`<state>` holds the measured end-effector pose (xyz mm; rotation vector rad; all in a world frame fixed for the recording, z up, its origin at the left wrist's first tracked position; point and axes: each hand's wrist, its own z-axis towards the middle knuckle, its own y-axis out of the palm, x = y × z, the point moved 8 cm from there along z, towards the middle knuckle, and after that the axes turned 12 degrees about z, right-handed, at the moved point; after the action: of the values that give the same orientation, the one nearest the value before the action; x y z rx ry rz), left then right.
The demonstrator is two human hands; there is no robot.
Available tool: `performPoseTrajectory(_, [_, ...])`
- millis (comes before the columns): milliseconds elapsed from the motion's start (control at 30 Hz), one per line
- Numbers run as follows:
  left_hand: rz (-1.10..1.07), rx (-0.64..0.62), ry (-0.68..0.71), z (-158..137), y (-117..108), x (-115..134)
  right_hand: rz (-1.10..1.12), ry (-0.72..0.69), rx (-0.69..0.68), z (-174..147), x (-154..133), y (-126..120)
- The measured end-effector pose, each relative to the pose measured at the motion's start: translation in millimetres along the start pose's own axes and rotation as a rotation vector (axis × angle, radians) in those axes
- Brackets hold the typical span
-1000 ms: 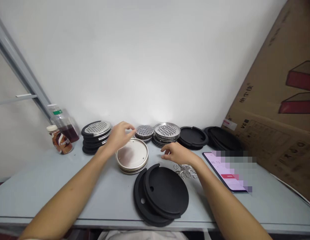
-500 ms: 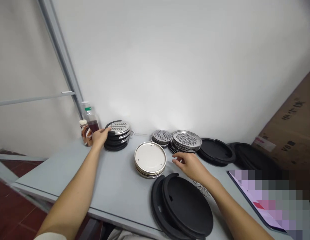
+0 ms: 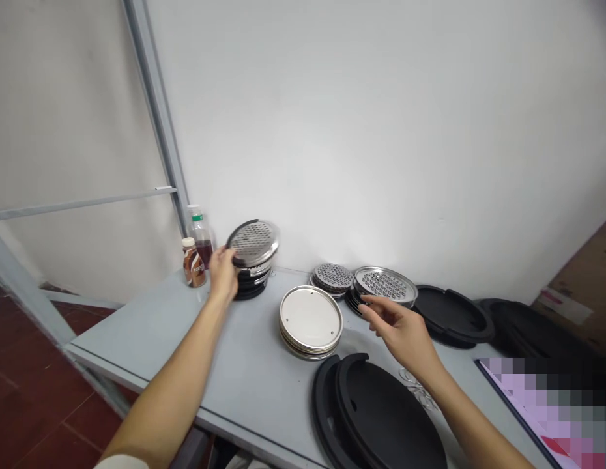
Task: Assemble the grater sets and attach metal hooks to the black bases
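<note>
My left hand [image 3: 223, 273] grips the black edge of a round metal grater disc [image 3: 257, 242]. The disc is tilted and raised at its left side over a stack of similar black-rimmed discs [image 3: 254, 286]; motion blurs it slightly. Above the table at the right, my right hand [image 3: 398, 322] hangs with thumb and fingers apart, holding nothing. It is nearest to a stack of silver grater plates [image 3: 386, 284]. Between the hands lies a pile of plain silver round plates [image 3: 311, 318] with small holes. Two large black round pieces [image 3: 391, 413] overlap at the front.
Two bottles [image 3: 194, 264] stand at the table's left back, by a metal frame post [image 3: 159, 98]. Small grater plates [image 3: 333, 277], black rings [image 3: 452, 316] and wire clips [image 3: 420, 391] lie rightward. A tablet-like screen [image 3: 522, 417] and cardboard box [image 3: 577, 299] are at right.
My left hand has lifted and tilted the top grater disc from its stack. My right hand stays over the table, its fingers still apart. The view has shifted left.
</note>
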<state>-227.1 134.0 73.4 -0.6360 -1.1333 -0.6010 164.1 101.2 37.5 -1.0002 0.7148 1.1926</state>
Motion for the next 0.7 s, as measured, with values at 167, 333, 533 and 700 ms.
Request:
performPoseTrajectory(167, [-0.236,-0.506,0.108,-106,80,29,0.635,0.152,-0.042,0,-6,9])
performPoseTrajectory(333, [-0.313,-0.725,0.114,-163,105,32,0.568,0.207,0.129,-7,0,5])
performPoseTrajectory(533, [-0.375,-0.718,0.092,-149,100,31,0.659,0.196,0.091,-8,-4,9])
performPoseTrajectory(700, [-0.455,-0.629,0.067,-141,96,29,0.717,0.167,-0.004,-1,-12,7])
